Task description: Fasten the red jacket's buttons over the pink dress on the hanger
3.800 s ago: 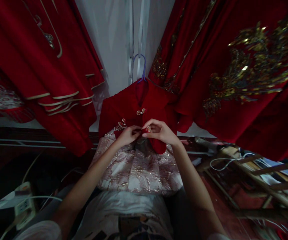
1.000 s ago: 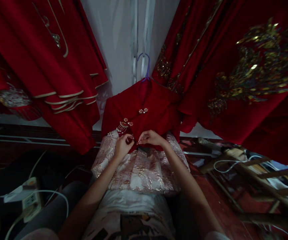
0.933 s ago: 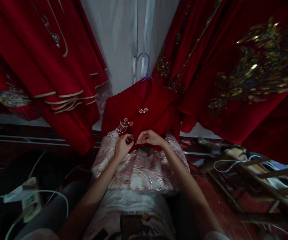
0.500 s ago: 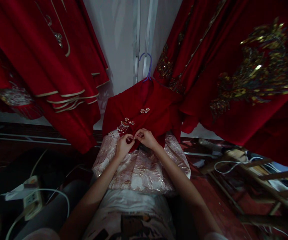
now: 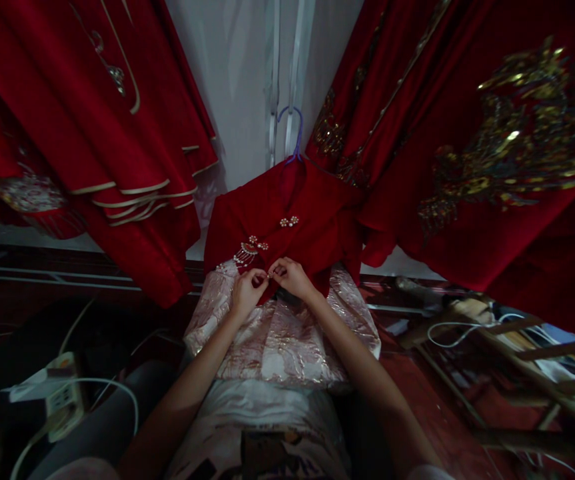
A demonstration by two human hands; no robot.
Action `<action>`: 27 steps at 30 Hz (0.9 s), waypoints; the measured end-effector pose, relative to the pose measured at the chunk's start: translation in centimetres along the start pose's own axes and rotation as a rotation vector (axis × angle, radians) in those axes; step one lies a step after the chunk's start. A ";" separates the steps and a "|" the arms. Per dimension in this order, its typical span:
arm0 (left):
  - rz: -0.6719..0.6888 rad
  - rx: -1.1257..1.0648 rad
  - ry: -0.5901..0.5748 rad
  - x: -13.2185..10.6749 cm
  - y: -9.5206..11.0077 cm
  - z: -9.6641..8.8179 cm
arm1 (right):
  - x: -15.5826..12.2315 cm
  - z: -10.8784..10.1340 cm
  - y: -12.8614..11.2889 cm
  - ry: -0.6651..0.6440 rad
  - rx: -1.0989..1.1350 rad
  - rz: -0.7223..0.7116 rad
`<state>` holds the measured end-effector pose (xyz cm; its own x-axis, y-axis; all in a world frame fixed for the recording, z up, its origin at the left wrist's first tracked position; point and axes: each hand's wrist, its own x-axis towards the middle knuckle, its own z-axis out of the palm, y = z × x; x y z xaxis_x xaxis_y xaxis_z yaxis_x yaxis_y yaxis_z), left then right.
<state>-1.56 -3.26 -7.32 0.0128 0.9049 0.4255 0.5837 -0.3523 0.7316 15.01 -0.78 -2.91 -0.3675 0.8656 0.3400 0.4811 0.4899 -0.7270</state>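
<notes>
A red jacket [image 5: 317,193] hangs in front of me on a purple hanger [image 5: 298,133]. Beaded flower fasteners [image 5: 289,221] sit at its upper front, and a beaded ornament with a fringe [image 5: 247,252] lies to the left. My left hand [image 5: 250,288] pinches at the jacket's lower front edge, thumb and finger curled together. Right beside it, my right hand [image 5: 290,275] pinches at the same spot, its fingertips almost touching the left ones. A small shiny bead-like piece shows between the fingertips, too small to name surely. Pale pink brocade cloth [image 5: 287,340] lies under both hands.
Red garments with pale trim [image 5: 132,153] hang at the left. More red garments with gold sequins [image 5: 512,147] hang at the right. A power strip [image 5: 64,397] with white cables lies lower left. A wooden rack [image 5: 537,353] with loose cords stands at the right.
Almost nothing differs. Both hands stay at the jacket's lower front edge, with only a slight shift of the fingertips.
</notes>
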 end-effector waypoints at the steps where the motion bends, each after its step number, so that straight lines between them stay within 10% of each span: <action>1: 0.003 -0.012 -0.002 0.0 -0.1 0.1 | 0.0 0.0 0.0 -0.006 0.005 -0.002; 27: 0.050 0.032 -0.032 0.0 -0.1 -0.3 | -0.2 -0.3 -0.2 0.030 -0.186 0.085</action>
<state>-1.81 -3.30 -7.22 0.0679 0.8938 0.4433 0.6076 -0.3894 0.6922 15.23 -1.01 -2.70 -0.2965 0.9062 0.3016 0.6489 0.4229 -0.6325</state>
